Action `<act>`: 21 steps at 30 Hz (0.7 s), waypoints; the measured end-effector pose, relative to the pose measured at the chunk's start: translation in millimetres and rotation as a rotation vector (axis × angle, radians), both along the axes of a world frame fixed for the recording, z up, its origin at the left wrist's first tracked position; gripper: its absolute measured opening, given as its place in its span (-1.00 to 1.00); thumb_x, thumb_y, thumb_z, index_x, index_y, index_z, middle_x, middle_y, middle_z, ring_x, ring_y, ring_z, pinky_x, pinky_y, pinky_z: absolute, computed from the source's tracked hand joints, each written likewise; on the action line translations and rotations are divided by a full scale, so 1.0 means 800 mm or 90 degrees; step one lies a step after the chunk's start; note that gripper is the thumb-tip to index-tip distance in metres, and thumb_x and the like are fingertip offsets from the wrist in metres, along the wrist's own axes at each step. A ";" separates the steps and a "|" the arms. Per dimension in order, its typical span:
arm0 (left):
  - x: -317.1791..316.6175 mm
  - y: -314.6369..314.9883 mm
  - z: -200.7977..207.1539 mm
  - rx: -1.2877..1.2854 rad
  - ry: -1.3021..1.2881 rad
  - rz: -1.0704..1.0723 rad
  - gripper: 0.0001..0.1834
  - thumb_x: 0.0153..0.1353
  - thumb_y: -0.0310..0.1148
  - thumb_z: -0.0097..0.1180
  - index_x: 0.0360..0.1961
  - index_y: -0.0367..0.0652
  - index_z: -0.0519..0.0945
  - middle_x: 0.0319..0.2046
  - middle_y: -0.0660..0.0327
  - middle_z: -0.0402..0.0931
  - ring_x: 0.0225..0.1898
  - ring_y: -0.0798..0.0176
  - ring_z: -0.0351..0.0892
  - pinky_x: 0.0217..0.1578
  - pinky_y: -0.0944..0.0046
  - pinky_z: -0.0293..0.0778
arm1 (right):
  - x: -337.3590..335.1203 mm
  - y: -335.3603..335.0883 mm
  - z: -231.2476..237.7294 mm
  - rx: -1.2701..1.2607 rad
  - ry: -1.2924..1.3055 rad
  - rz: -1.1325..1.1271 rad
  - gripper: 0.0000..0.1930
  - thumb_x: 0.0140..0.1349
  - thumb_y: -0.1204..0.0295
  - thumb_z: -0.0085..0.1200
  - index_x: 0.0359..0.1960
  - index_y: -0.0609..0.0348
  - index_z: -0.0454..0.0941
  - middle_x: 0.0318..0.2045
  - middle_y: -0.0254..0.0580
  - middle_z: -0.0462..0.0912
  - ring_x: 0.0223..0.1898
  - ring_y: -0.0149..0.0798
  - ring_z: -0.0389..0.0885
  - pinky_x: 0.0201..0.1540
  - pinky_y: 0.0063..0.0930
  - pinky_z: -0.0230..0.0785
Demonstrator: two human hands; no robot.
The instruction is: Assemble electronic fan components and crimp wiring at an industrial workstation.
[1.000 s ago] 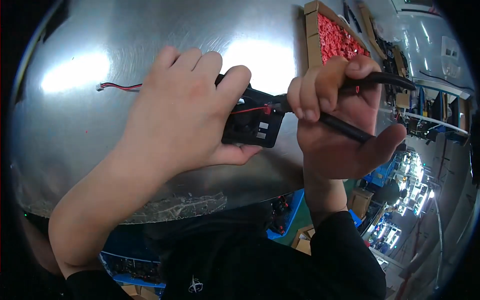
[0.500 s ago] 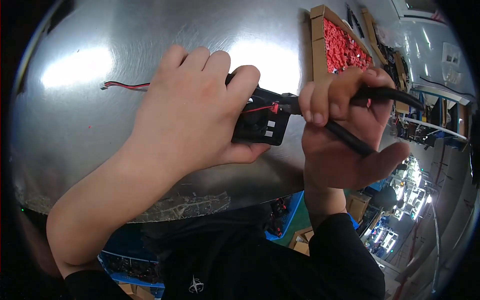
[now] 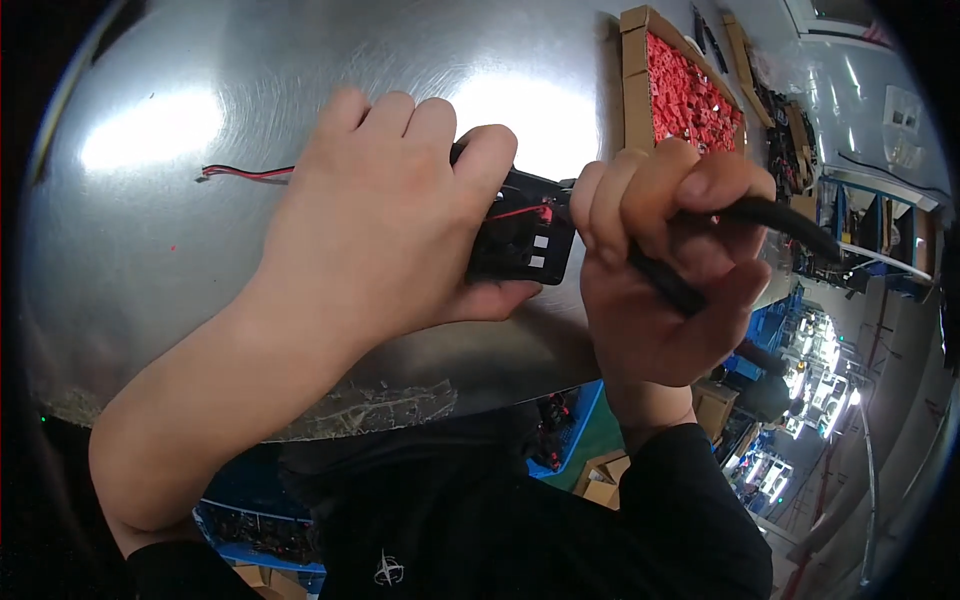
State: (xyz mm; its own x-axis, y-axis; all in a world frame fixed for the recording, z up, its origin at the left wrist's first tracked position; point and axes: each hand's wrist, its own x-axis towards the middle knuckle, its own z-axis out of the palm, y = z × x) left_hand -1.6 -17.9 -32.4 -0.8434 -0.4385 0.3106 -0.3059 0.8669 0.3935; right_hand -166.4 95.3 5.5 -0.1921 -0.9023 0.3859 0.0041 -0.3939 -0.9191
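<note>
My left hand (image 3: pixel 375 215) is closed around a black plastic housing (image 3: pixel 510 250) with small square openings, holding it just over the metal table. A red and black wire lead (image 3: pixel 245 174) sticks out past the hand's far side and ends in a small connector. At the housing's right edge sits a small red piece (image 3: pixel 545 213), with a red wire running to it. My right hand (image 3: pixel 665 255) grips black-handled pliers (image 3: pixel 785 217). Their jaws are at the housing's edge beside the red piece, mostly hidden by my fingers.
A cardboard box (image 3: pixel 636 90) full of small red parts (image 3: pixel 685 95) stands at the far right of the metal table (image 3: pixel 330 50). Worn tape (image 3: pixel 370 412) runs along the near edge. Below are a blue crate (image 3: pixel 575 440) with dark parts and a cardboard box (image 3: pixel 602 480).
My right hand has turned and shifted left, closer to the housing, and its thumb has drawn in toward the plier handles. My left hand and the housing have moved only slightly left.
</note>
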 end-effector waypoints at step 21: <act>-0.002 0.003 0.004 -0.031 0.000 0.031 -0.23 -0.14 0.33 0.50 -0.19 -0.10 0.55 -0.36 0.14 0.57 -0.23 0.09 0.62 -0.05 0.09 0.39 | -0.022 -0.010 0.007 -0.132 -0.060 0.036 -0.24 0.40 -0.37 -0.06 0.17 0.13 0.38 -0.35 -0.27 0.34 -0.38 -0.32 0.36 -0.26 -0.33 0.24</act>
